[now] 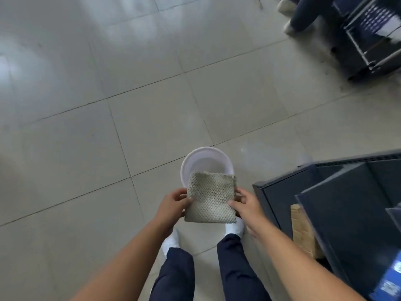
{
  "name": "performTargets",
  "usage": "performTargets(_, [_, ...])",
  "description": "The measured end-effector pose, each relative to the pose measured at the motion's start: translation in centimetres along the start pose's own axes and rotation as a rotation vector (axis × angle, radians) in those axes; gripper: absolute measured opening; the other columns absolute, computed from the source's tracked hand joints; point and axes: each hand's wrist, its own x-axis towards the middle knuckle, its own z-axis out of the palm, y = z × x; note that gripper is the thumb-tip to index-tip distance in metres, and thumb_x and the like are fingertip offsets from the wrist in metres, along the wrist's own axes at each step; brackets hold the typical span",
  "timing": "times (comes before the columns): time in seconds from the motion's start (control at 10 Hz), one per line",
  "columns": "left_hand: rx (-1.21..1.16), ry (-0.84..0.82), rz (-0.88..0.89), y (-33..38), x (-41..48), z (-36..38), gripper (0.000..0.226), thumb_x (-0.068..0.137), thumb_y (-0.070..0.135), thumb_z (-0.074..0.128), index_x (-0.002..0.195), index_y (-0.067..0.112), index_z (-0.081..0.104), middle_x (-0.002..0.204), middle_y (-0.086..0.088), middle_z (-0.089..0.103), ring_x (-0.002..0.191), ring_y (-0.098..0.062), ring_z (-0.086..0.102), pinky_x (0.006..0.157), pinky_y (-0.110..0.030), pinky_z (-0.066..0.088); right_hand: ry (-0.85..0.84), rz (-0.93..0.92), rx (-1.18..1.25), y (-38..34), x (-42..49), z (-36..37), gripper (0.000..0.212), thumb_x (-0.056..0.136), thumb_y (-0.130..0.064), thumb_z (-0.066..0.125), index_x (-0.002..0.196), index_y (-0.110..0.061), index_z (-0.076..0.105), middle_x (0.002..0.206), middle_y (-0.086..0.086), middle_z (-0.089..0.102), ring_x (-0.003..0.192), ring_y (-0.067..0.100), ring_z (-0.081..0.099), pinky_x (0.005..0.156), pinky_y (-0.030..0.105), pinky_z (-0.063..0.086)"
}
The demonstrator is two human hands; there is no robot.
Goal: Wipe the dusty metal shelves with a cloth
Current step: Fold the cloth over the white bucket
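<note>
A folded grey waffle-weave cloth (211, 197) is held flat between both hands, in front of my body. My left hand (173, 204) pinches its left edge and my right hand (247, 206) grips its right edge. Dark metal shelves (338, 205) stand close on my right, seen from above. A second dark metal shelf unit (368, 38) stands at the far right top, blurred.
A white plastic basin (196, 158) sits on the tiled floor just beyond the cloth. A cardboard box (301, 231) lies low in the near shelves. Another person's legs and white shoes (295, 16) are by the far shelves. My own feet are below the cloth.
</note>
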Motion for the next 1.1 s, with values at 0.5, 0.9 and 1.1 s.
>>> performTargets(0.5, [-0.027,0.071,-0.083,-19.9,37.3,3.2,0.020,0.086,0.003,0.056,0.098,0.015,0.067,0.095,-0.003,0.071,0.087,-0.020,0.066,0.066,-0.030,0.052,0.065,-0.067,-0.253,18.7,37.7,0.9,0.030,0.084,-0.007,0.060,0.107,-0.025,0.062,0.097,-0.001,0.067,0.090,0.015,0.062,0.084,0.032,0.049])
performTargets(0.9, [0.063,0.077,-0.154,-22.2,36.9,1.6,0.071,0.073,0.024,0.070,0.137,0.027,0.040,0.135,0.002,0.050,0.116,-0.014,0.052,0.096,-0.038,0.039,-0.037,0.037,-0.309,20.8,38.2,-0.3,0.049,0.088,-0.002,0.051,0.135,-0.015,0.047,0.141,0.005,0.050,0.130,0.019,0.047,0.100,0.023,0.036])
performTargets(1.1, [0.130,0.046,-0.067,-12.1,23.3,3.6,0.055,0.075,0.022,0.069,0.127,0.026,0.051,0.124,0.003,0.061,0.106,-0.011,0.059,0.089,-0.038,0.046,0.030,-0.161,-0.449,11.0,23.8,-2.8,0.040,0.086,-0.013,0.053,0.123,-0.028,0.058,0.129,-0.005,0.060,0.122,0.015,0.054,0.097,0.026,0.043])
